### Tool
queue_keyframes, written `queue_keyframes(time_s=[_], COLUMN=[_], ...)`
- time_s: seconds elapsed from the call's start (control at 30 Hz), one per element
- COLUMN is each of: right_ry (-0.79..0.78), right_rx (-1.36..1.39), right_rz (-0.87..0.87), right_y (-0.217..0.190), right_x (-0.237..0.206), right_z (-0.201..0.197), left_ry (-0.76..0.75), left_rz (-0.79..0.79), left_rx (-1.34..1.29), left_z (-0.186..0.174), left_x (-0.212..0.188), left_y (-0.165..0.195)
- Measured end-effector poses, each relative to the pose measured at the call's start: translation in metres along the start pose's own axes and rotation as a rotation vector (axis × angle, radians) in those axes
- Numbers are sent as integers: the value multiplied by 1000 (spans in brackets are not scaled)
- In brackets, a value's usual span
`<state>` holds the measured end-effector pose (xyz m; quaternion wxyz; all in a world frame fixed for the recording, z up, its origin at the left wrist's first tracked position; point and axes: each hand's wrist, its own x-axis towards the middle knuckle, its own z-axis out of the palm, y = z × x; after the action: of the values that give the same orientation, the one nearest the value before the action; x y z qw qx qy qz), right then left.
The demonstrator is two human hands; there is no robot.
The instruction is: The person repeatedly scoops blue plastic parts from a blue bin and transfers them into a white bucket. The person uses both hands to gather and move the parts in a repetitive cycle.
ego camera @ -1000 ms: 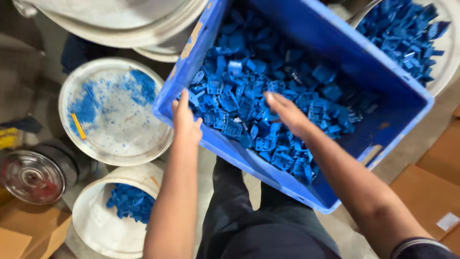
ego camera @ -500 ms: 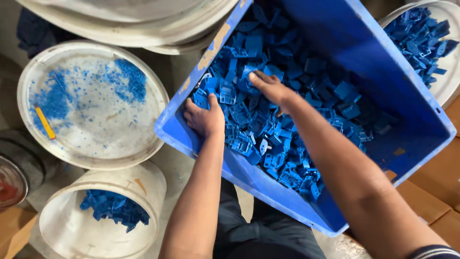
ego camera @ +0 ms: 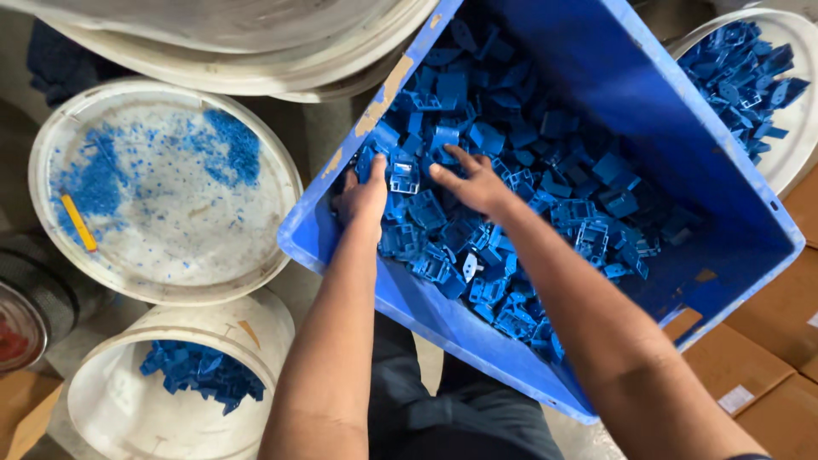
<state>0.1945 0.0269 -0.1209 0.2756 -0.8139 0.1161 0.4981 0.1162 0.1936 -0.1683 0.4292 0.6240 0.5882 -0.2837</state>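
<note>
Blue plastic parts fill the blue crate that rests tilted across your lap, and both your forearms reach up into it from the bottom of the view. Your left hand lies palm-down near the crate's left corner, fingers spread loosely over the parts, gripping nothing that shows. Your right hand sits just beside it, fingers splayed and pressing onto the heap, also not closed around any piece. The two hands are close together but apart, with one pale-faced blue part lying between them.

The parts in the crate are too many to count. Around the crate you have three white buckets in clear view: one at the lower left holding a small clump of blue parts, one at the upper right heaped with them, and a large one at the top. One round white lid, dusted with blue chips, carries a single yellow strip. Cardboard boxes sit at the right.
</note>
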Motion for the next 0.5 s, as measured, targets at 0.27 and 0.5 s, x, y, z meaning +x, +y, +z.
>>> queue_keyframes(time_s=[0.27, 0.5], right_ry=[-146, 9], right_rx=[63, -24], right_rz=[97, -153], right_y=[8, 22], right_x=[2, 21], right_z=[-15, 9], left_ry=[-376, -408], left_rz=[-370, -367], left_rx=[-336, -344], left_z=[0, 7], left_x=[-16, -5], left_y=[1, -2])
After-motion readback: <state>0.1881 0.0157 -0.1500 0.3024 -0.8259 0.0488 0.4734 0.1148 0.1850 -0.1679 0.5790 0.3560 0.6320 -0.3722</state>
